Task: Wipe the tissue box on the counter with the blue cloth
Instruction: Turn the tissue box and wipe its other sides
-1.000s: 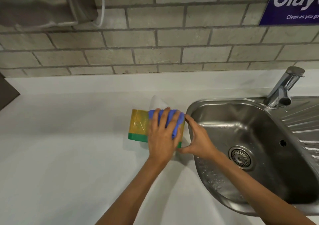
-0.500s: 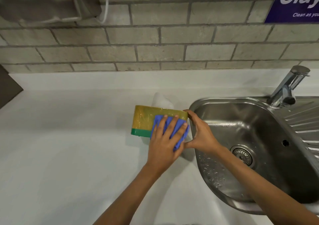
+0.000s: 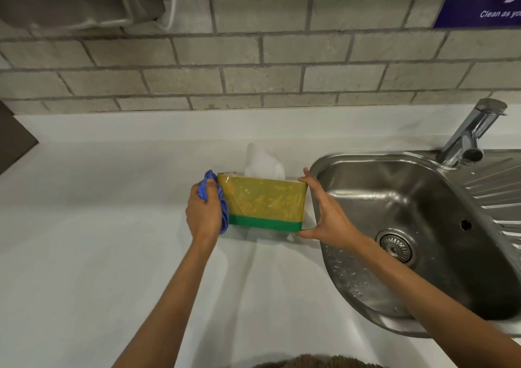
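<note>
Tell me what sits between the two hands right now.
In the head view, the tissue box fills the gap: the left hand presses the blue cloth to one end, the right hand grips the other.

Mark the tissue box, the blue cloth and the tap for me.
tissue box (image 3: 265,198), head view, on its yellow front face.
blue cloth (image 3: 224,212), head view, on the fold hanging beside the box's left end.
tap (image 3: 469,135), head view, on the middle of the slanted chrome body.
</note>
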Available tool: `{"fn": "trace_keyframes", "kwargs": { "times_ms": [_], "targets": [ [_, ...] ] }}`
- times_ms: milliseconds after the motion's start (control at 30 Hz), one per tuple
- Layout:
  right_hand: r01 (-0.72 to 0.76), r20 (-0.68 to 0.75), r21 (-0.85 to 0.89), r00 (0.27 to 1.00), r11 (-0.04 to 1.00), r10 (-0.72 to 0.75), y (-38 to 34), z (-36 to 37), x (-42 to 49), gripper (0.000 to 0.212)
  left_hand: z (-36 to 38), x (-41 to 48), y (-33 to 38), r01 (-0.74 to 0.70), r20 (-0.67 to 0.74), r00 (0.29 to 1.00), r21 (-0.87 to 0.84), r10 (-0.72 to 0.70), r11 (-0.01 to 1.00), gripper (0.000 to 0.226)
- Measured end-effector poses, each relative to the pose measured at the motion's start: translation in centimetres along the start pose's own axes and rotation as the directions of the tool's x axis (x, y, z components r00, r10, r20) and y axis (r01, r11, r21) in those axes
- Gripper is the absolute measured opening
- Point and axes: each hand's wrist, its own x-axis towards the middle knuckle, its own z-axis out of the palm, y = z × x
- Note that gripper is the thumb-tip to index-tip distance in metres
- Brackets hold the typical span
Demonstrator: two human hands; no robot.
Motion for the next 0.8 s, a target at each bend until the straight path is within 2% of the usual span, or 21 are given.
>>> {"fn": "trace_keyframes", "kwargs": {
  "times_ms": [100,167,233,333,433,800],
  "targets": [
    [-0.085,0.022,0.099,0.996,0.991,0.084,-0.5,-0.1,-0.8,0.104,-0.4,0.7,-0.4,0.080,0.051,0.996,-0.030,-0.078,0.996,0.035],
    [-0.136,0.044,0.262,0.991,0.956,0.129,-1.0,0.1,-1.1,0.086,-0.6,0.8,-0.8,0.093,0.073,0.993,-0.001,-0.092,0.996,0.030],
    [-0.151,0.003,0.348,0.987,0.925,0.160,-1.1,0.4,-1.3,0.076,-0.8,0.9,-1.1,0.108,0.101,0.989,0.038,-0.112,0.993,0.030],
    [-0.166,-0.021,0.427,0.981,0.889,0.193,-0.8,0.9,-1.5,0.090,-1.4,0.9,-1.4,0.157,0.136,0.977,0.058,-0.163,0.986,0.036],
    [-0.215,0.003,0.419,0.972,0.882,0.236,0.3,1.4,-1.6,0.100,-1.7,1.1,-1.7,0.221,0.167,0.961,0.032,-0.223,0.975,0.034],
    [-0.197,-0.073,0.314,0.970,0.929,0.230,1.6,2.8,-1.1,0.091,-1.9,2.4,-1.0,0.392,0.227,0.890,0.062,-0.395,0.918,0.031]
  ]
}}
